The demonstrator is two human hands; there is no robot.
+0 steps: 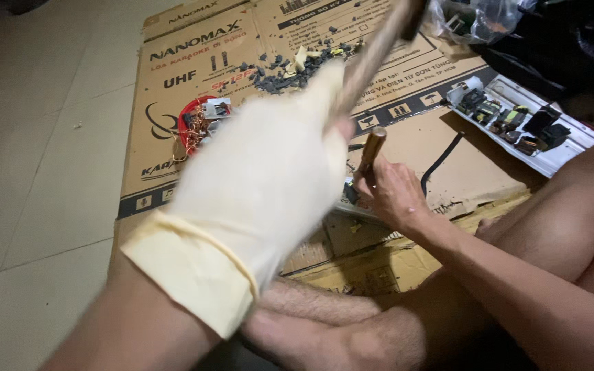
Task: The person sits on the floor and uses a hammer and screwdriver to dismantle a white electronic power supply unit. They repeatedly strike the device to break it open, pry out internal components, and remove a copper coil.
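Left hand [262, 185], gloved, grips raised hammer handle [372, 51]; right hand [390, 192] pinches chisel [371, 148] upright at 3 o'clock; strike squarely, fingers low.

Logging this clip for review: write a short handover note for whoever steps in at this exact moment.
Left hand: gloved, raised and blurred, gripping a wooden hammer handle.
Right hand: bare, holding a wooden-handled chisel-like tool upright against a small part on the flattened cardboard.
Nearby: red bowl of copper wire, pile of dark broken fragments, circuit board with components.
Done: some wire and fragments already separated.
Left: the part under the tool, hidden by the hand; the board looks intact.
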